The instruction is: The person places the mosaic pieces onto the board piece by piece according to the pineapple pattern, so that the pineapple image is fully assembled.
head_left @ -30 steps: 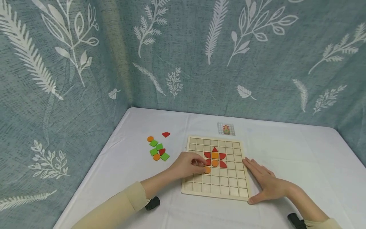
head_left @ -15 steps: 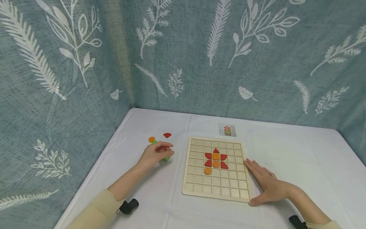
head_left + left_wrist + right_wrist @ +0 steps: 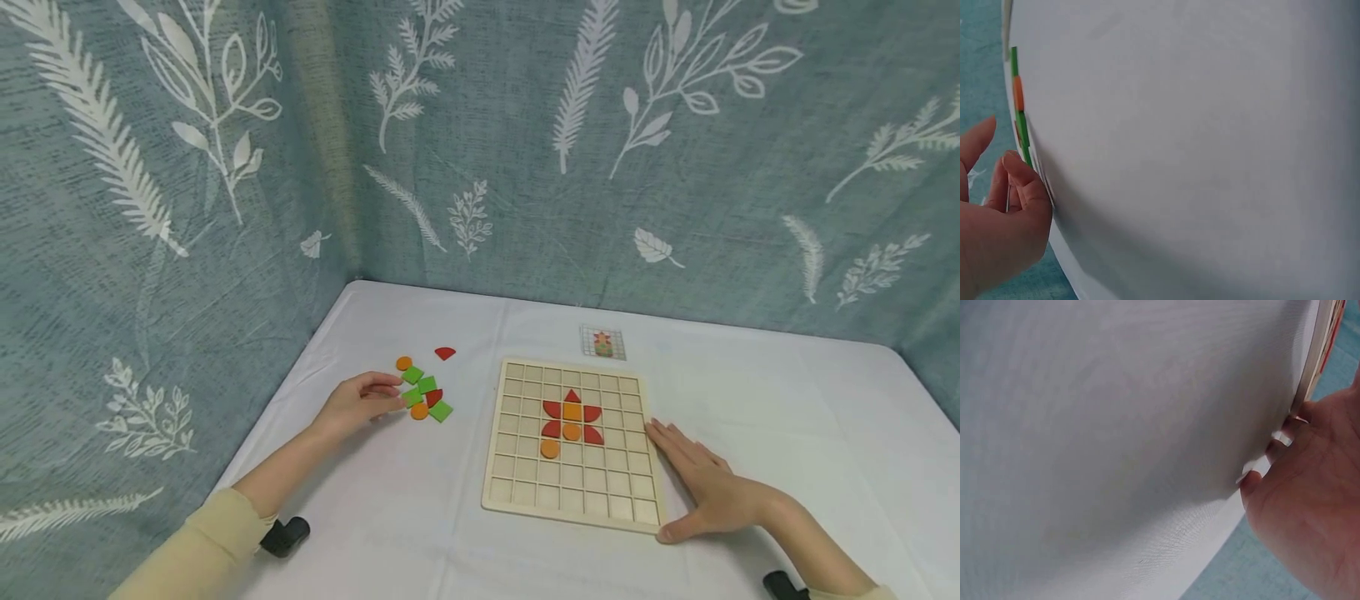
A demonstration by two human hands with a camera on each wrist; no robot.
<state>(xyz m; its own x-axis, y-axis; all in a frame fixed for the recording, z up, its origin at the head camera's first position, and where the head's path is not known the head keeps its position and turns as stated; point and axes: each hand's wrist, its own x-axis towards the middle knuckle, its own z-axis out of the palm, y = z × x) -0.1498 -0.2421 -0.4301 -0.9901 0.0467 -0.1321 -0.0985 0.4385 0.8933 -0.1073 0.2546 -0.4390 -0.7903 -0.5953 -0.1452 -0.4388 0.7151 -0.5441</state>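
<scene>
My left hand (image 3: 362,398) is at the left side of a loose group of flat pieces, thumb and fingers apart and nothing between them. The group has several green squares (image 3: 441,411), two orange discs (image 3: 419,412) and a red quarter-circle (image 3: 434,397). In the left wrist view the green squares (image 3: 1025,128) appear edge-on beyond the fingertips. My right hand (image 3: 705,487) rests with straight fingers along the right edge of a wooden grid board (image 3: 525,492), thumb at its near corner. Red pieces surround an orange square (image 3: 572,412) on the board, with two orange discs (image 3: 550,449) below.
A small picture card (image 3: 603,342) with a printed grid lies behind the board. Another red quarter-circle (image 3: 445,353) lies apart behind the loose pieces. A white cloth (image 3: 390,517) covers the table, and a patterned blue-green curtain (image 3: 480,167) hangs behind and at the left.
My left hand let go of an orange disc on the board, then moved left over the loose pieces to their left side. The right hand stayed at the board's edge.
</scene>
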